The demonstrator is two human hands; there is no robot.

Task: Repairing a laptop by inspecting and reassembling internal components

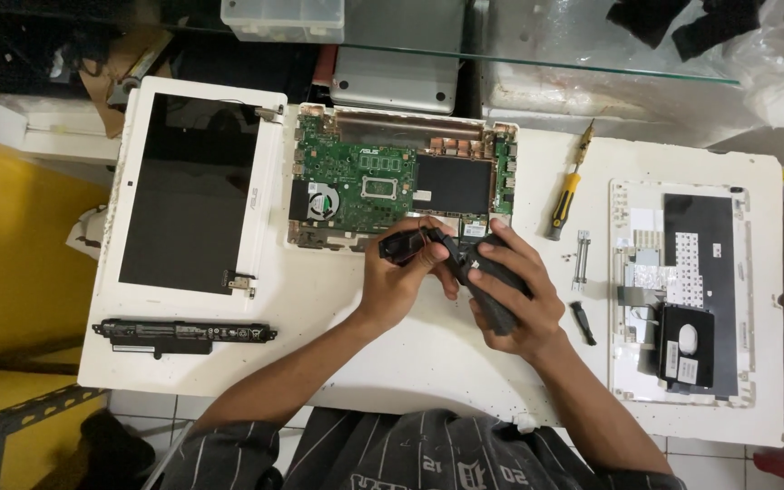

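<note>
Black part (465,263) gripped between left hand (401,277) and right hand (514,295).

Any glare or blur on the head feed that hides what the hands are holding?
Head view: light is even, shadows soft under the left hand and right hand; the dark object they hold lacks detail, too dark to identify; the green board is sharp; the glass shelf edge reflects faintly.

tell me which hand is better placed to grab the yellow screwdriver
The right hand, probably. The yellow screwdriver lies on the white table just up and right of it, while the left hand sits farther away. Both currently grip a black part.
</note>
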